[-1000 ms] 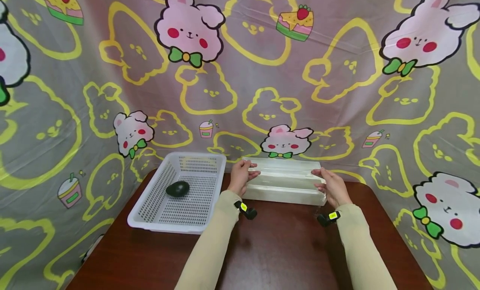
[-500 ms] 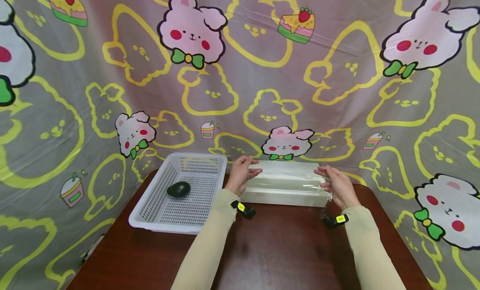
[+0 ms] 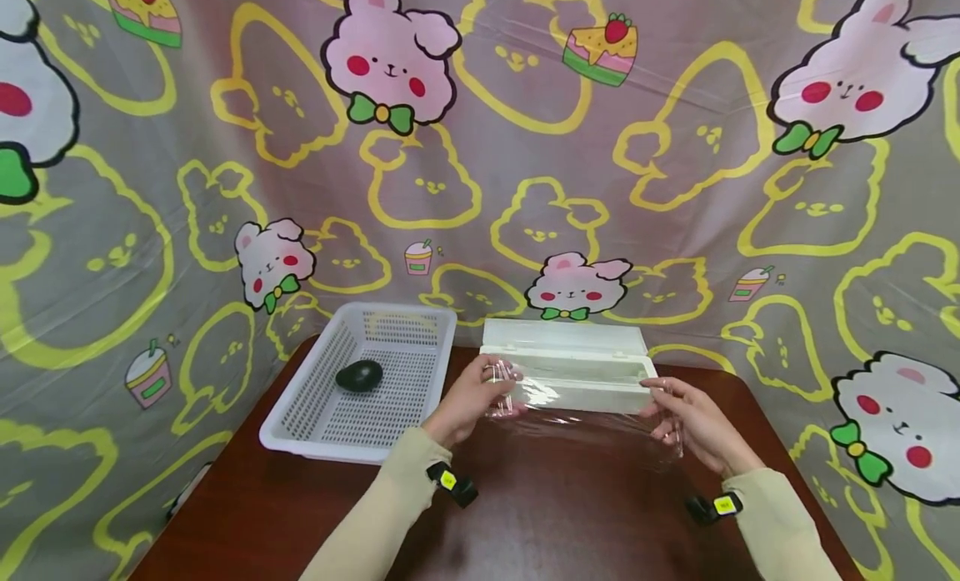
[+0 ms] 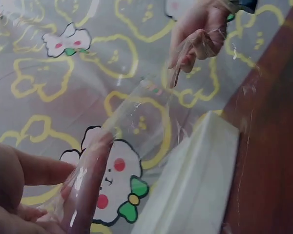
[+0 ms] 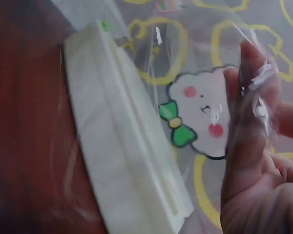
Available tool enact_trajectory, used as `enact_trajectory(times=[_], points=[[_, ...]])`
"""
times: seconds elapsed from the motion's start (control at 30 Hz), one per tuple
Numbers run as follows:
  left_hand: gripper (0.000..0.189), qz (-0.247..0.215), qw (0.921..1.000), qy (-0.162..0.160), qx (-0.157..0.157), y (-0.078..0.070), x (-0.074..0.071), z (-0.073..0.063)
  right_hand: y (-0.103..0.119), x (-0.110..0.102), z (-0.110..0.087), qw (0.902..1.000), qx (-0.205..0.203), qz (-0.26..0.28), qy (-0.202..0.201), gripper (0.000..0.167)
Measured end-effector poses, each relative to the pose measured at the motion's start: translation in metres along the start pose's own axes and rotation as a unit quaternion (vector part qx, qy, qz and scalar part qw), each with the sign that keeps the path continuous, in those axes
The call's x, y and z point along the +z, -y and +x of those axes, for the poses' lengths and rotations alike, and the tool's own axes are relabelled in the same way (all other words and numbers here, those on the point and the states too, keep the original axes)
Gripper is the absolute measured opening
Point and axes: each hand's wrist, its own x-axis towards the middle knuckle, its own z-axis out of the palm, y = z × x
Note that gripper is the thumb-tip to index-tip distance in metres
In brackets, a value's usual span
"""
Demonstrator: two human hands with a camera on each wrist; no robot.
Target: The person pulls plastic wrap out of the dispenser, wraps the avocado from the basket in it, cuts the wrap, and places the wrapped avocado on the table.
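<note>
A thin clear sheet of cling film (image 3: pixel 577 419) hangs stretched between my two hands, over the front of the white cling film box (image 3: pixel 600 398). The box lies long side toward me with its lid raised at the back. My left hand (image 3: pixel 471 402) pinches the film's left end, which wraps over its fingers in the left wrist view. At the right end, my right hand (image 3: pixel 697 421) holds the film between thumb and fingers. Film creases shine across those fingers (image 5: pixel 244 146) in the right wrist view.
To the left stands a white plastic basket (image 3: pixel 279 438) with perforated walls. A dark green avocado (image 3: pixel 360 376) lies inside it. The brown table (image 3: pixel 555 514) meets a patterned cloth (image 3: pixel 450 172) behind and at both sides.
Both hands have come down and toward me from the raised lid, drawing the film with them. The box's open trough now shows. Basket and avocado keep their places.
</note>
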Motion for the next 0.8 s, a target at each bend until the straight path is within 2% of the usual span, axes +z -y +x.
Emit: enact_trajectory(times=[0.17, 0.33, 0.57, 0.7, 0.8], points=[[0.032, 0.001, 0.9981, 0.056, -0.026, 0.014, -0.005, -0.027, -0.013, -0.001, -0.017, 0.9958, 0.018, 0.002, 0.09, 0.048], [0.032, 0.008, 0.9963, 0.077, -0.038, 0.027, -0.011, -0.045, -0.023, 0.0, -0.026, 0.9917, 0.038, -0.006, 0.123, 0.059], [0.031, 0.03, 0.9941, 0.087, -0.057, 0.055, -0.015, -0.054, -0.047, 0.005, -0.035, 0.9818, 0.073, -0.028, 0.173, 0.056], [0.03, 0.048, 0.9925, 0.087, -0.071, 0.077, -0.017, -0.056, -0.062, 0.007, -0.035, 0.981, 0.078, -0.038, 0.173, 0.051], [0.027, 0.063, 0.9924, 0.081, -0.067, 0.089, -0.018, -0.055, -0.072, 0.008, -0.034, 0.9811, 0.085, -0.043, 0.168, 0.048]])
